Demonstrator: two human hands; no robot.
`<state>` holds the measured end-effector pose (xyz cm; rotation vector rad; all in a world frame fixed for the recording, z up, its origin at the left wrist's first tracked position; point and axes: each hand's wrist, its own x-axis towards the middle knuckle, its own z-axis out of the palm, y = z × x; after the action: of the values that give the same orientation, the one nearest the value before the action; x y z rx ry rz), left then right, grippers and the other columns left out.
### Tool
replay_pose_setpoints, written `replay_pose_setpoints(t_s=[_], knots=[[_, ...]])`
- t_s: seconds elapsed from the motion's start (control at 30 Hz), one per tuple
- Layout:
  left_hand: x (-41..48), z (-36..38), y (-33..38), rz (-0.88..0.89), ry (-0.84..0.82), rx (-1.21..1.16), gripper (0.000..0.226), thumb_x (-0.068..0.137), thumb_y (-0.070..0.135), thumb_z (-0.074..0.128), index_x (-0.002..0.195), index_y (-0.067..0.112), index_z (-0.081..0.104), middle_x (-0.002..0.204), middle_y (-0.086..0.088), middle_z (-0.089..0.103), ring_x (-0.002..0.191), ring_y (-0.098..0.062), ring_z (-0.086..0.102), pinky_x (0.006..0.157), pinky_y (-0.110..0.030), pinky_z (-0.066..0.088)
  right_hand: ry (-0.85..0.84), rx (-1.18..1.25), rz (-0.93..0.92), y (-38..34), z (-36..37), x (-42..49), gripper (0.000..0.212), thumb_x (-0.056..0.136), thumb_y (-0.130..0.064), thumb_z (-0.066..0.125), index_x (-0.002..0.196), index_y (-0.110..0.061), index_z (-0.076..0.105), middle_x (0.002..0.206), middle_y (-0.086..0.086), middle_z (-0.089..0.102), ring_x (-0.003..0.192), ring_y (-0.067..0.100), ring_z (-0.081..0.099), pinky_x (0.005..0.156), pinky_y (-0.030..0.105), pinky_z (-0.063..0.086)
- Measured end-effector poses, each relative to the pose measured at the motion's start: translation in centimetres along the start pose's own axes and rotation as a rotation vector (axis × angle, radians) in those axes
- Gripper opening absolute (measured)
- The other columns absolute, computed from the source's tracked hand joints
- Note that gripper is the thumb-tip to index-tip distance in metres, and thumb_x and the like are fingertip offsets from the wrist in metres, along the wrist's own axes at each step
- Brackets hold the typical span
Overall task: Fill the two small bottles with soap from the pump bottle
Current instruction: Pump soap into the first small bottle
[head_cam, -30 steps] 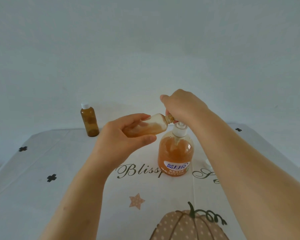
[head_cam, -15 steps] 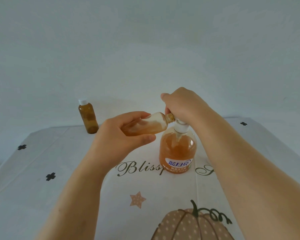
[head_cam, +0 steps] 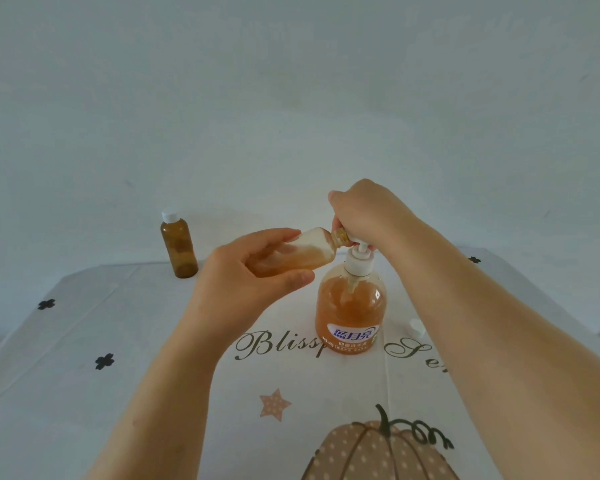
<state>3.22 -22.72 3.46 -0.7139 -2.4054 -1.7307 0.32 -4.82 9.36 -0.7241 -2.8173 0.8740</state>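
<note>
Open small bottle is gripped tilted in left hand, neck kept at the spout. Pump bottle head is clasped by right hand; stem apparently risen since earlier. Capped small bottle unmoved, standing far left.

A white tablecloth filled the lower frame, printed with black flowers at left, a dotted star at lower centre and a pumpkin at the bottom, below a pale wall.

2 sm bottles, 1 pump bottle, 1 loose cap, 2 hands, 1 tablecloth
</note>
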Motion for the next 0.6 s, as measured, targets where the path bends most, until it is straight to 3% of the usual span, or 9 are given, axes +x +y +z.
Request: replay_pose_setpoints(t_s=[0.17, 0.4, 0.6], knots=[[0.1, -0.2, -0.2, -0.022, -0.008, -0.001, 0.042, 0.068, 0.029, 0.086, 0.1, 0.048, 0.068, 0.094, 0.024, 0.07, 0.09, 0.017, 0.059, 0.069, 0.003, 0.041, 0.037, -0.006, -0.025, 0.0, 0.3, 0.0, 0.038, 0.096, -0.024, 0.041, 0.086, -0.009, 0.075, 0.07, 0.004, 0.071, 0.059, 0.022, 0.059, 0.068, 0.031, 0.048], [0.5, -0.3, -0.8, -0.055, -0.062, 0.039, 0.041, 0.067, 0.034, 0.086, 0.095, 0.054, 0.065, 0.092, 0.032, 0.067, 0.091, 0.018, 0.058, 0.066, -0.002, 0.044, 0.064, -0.015, -0.062, 1.1, 1.0, 0.1, 0.038, 0.098, -0.027, 0.039, 0.091, -0.009, 0.072, 0.074, 0.004, 0.065, 0.062, 0.021, 0.055, 0.06, 0.03, 0.041], [0.4, -0.3, -0.7, -0.064, -0.081, 0.06, 0.039, 0.067, 0.035, 0.085, 0.091, 0.057, 0.062, 0.093, 0.032, 0.066, 0.09, 0.022, 0.056, 0.066, -0.003, 0.041, 0.06, 0.002, -0.067, 1.2, 1.3, 0.0, 0.039, 0.099, -0.027, 0.039, 0.092, -0.009, 0.073, 0.073, 0.004, 0.064, 0.061, 0.021, 0.055, 0.062, 0.032, 0.043]])
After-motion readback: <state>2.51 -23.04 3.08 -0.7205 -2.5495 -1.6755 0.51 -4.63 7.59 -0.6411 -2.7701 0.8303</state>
